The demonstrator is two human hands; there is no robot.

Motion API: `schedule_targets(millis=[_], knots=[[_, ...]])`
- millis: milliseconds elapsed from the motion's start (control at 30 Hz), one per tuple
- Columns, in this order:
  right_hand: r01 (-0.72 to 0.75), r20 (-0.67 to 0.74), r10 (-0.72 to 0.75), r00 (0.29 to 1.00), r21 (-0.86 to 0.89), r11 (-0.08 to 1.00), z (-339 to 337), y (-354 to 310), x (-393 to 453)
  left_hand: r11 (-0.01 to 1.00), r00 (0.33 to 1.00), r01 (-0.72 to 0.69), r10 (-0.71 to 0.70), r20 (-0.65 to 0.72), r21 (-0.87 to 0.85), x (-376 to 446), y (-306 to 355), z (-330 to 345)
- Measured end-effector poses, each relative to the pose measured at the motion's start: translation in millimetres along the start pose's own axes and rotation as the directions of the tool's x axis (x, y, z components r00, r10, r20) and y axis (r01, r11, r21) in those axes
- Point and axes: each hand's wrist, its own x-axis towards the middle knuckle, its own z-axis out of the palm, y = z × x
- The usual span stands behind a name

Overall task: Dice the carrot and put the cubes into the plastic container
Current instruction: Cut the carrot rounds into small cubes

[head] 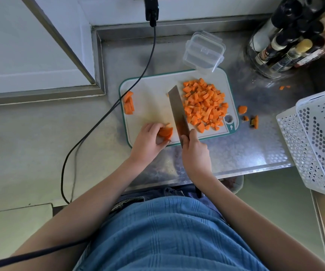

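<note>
Left hand (148, 140) curled round carrot piece (165, 133) at near edge of cutting board (150, 98). Right hand (195, 151) gripping knife (177, 110), blade beside piece. Carrot cubes (203, 104) heaped on board's right side. Plastic container (203, 50) touching board's far edge, nothing visible in it.

Counter (255, 149): sheet metal, dull sheen, swirl-patterned finish. Cutting board (152, 102): matt white plastic, teal rim. Knife (177, 112): bare metal blade, faintly reflective. Plastic container (203, 50): clear, glossy plastic (lid alike). Baskets (318, 137): white perforated plastic. Carrot cubes (203, 104): moist-looking, matt orange. Shirt (169, 237): blue ribbed cloth.
</note>
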Motion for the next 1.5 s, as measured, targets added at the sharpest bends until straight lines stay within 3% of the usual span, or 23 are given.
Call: schedule_targets(millis=[467,767,1000,1133,1333,1500], knots=[[0.054,0.017,-0.052,0.998,-0.134,0.990,10,-4,8,0.995,0.999,-0.027,0.024,-0.035,-0.092,14,-1,3],[0.061,0.110,-0.030,0.993,-0.284,0.957,14,-10,17,0.996,0.998,-0.028,0.024,-0.050,-0.082,13,-4,9],[0.054,0.063,-0.038,0.997,-0.275,0.960,11,0,21,0.997,0.997,-0.039,0.034,-0.066,-0.069,12,-2,9],[-0.003,0.010,0.005,1.000,-0.158,0.987,-7,5,28,0.996,0.995,-0.043,0.036,-0.093,-0.074,11,-2,9],[0.066,0.020,-0.065,0.998,-0.080,0.995,-5,-3,11,0.996,0.993,-0.025,0.015,-0.113,-0.083,3,-7,5],[0.089,0.023,-0.087,0.996,-0.127,0.988,5,-9,8,0.993,0.991,0.001,-0.016,-0.130,-0.118,3,-6,5]])
